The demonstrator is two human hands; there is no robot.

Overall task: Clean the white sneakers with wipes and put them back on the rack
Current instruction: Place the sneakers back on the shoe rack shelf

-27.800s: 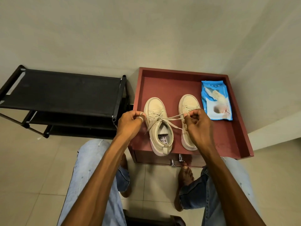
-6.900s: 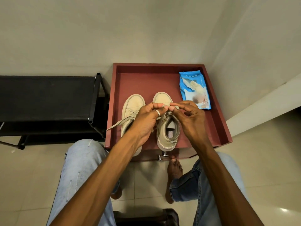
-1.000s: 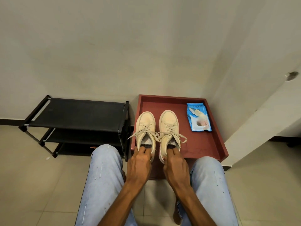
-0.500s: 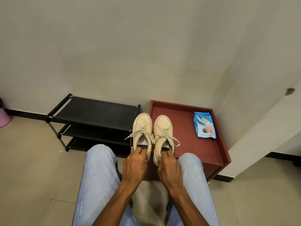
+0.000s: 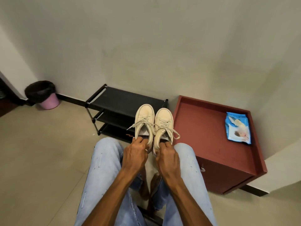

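Head | left hand [image 5: 134, 154], right hand [image 5: 167, 158] | each grips 1 sneaker heel | sneakers [image 5: 154, 123] ahead

Reaching forward with both bare forearms, drawn in toward each other behind the heel end of the white sneakers [image 5: 145, 115]. Gripping the heel of the left shoe of that pair with the left hand [image 5: 134, 154], knuckles up, fingers curled over the back rim and dipping into the opening. Gripping the heel of the right shoe the same way with the right hand [image 5: 167, 158], set a little further back from the sneakers' toes. Holding both wrists fairly straight, backs of the hands turned upward. Held side by side behind the sneakers, close together yet apart, with thumbs hidden from view.
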